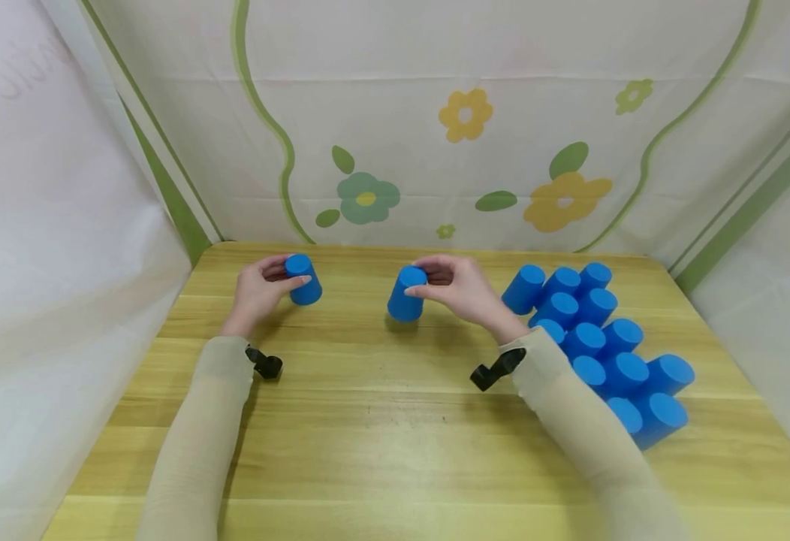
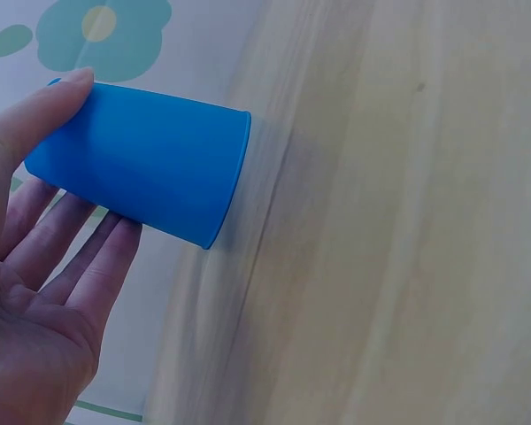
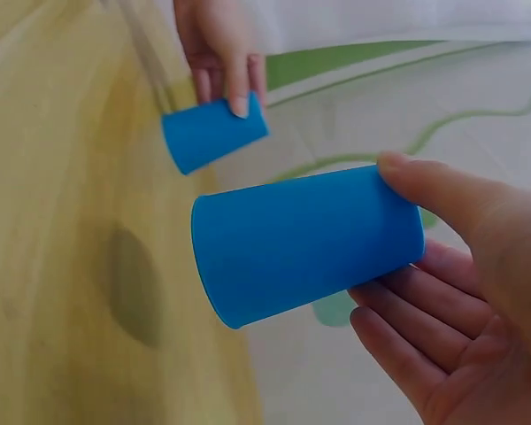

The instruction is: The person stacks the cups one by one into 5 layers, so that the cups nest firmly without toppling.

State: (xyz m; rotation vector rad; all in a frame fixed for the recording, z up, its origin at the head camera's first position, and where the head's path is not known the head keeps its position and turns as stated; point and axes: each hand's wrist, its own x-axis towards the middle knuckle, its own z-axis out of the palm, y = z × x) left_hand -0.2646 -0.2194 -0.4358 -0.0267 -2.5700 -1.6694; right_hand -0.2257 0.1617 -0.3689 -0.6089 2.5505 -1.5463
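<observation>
My left hand (image 1: 258,294) pinches a blue cup (image 1: 307,291) near its closed end, thumb on one side and fingers on the other. That cup is upside down at the far left of the table; in the left wrist view its rim (image 2: 230,181) faces the wood. A second upside-down blue cup (image 1: 404,302) is held by my right hand (image 1: 468,291), also near the closed end. It hangs a little above the table, its shadow below it. In the right wrist view both cups show, the right-hand one (image 3: 301,248) nearer and the left-hand one (image 3: 208,140) beyond.
Several more upside-down blue cups (image 1: 584,340) stand in a close group on the right of the wooden table (image 1: 368,451), partly behind my right forearm. A white flowered cloth (image 1: 395,45) rises along the table's back edge, with more white cloth on both sides.
</observation>
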